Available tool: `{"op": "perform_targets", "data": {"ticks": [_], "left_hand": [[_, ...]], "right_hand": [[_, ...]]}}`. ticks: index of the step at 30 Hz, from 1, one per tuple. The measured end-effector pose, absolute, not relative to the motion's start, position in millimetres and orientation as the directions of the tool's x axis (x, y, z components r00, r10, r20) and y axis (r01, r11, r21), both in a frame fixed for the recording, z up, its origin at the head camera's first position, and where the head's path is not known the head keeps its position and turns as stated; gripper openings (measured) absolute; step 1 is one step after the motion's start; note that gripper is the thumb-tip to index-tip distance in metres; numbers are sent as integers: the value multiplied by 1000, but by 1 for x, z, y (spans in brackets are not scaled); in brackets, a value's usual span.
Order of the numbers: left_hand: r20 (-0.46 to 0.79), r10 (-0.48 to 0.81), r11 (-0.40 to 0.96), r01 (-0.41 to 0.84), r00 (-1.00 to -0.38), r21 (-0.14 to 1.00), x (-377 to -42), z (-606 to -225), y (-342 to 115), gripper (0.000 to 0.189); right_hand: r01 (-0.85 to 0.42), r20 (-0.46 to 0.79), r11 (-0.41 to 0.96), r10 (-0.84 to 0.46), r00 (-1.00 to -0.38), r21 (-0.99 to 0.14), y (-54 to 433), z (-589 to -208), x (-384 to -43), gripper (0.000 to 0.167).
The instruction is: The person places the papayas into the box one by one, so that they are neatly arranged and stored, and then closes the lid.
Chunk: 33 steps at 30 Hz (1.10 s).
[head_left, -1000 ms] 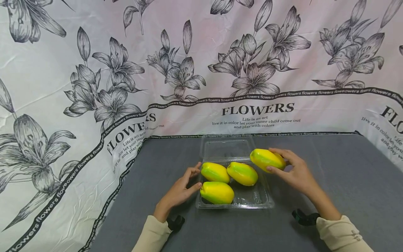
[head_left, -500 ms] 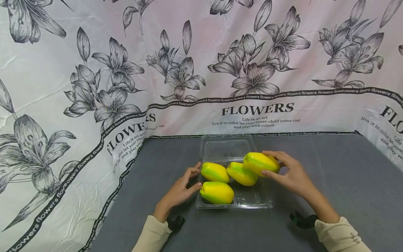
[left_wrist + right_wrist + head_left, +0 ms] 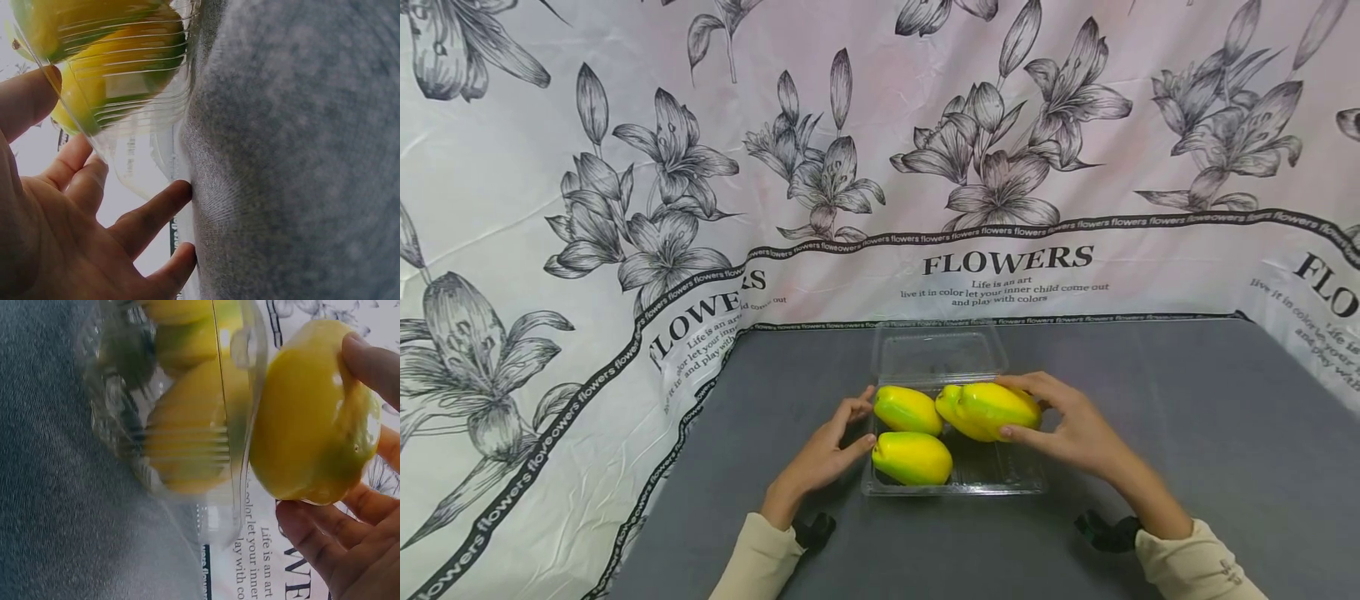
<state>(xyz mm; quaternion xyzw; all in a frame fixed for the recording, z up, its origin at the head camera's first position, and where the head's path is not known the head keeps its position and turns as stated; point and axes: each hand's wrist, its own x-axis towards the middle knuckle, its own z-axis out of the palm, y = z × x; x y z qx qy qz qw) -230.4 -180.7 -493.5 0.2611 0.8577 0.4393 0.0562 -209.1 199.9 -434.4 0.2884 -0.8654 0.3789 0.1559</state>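
Observation:
My right hand (image 3: 1078, 429) grips a yellow-green papaya (image 3: 1000, 410) between thumb and fingers, over the right part of a clear plastic clamshell box (image 3: 1000, 483). In the head view this papaya overlaps another papaya (image 3: 950, 404) in the box. The right wrist view shows the gripped papaya (image 3: 306, 419) outside the box wall, level with the rim. Two more papayas lie on the left side, one at the back (image 3: 907, 410) and one in front (image 3: 913, 458). With spread fingers, my left hand (image 3: 822, 454) touches the box's left rim, and its lower fingers reach the table.
The box's clear lid (image 3: 938, 354) lies folded back behind it. A grey cloth covers the table (image 3: 1150, 375). Flower-printed curtains (image 3: 1007, 292) rise along the back and left edges. Dark straps with cameras sit at both wrists.
My right hand has brought the papaya left and down, from beside the box's back right corner to over the papaya at the back. My left hand has stayed at the left rim.

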Motion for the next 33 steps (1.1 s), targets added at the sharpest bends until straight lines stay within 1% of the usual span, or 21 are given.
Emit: {"op": "perform_targets", "data": {"ticks": [5,9,19,25,28,33], "left_hand": [[143,501,474,409,-853,780,-230,-493,-182,43],[139,499,472,403,-856,784,-230,-492,-182,42],[123,495,482,389,-860,785,-229,-491,-181,44],[123,498,479,390,-859,786,-229,-491,-181,42],[131,499,476,397,-857,785,-230,-492,-180,42],[135,497,478,400,-857,782,-229,-491,-180,42]], "right_hand": [[-639,443,499,-463,-768,-585,195,-436,-207,60],[-627,389,504,-503,-772,-594,191,-436,-203,58],[-626,347,542,-533,-772,-561,187,-438,-198,57],[-603,314,570,-527,-790,-558,186,-440,-198,58],[-597,307,582,-524,-795,-552,185,-441,-198,59],[-612,320,569,-534,-783,-549,184,-443,-199,60]]}}
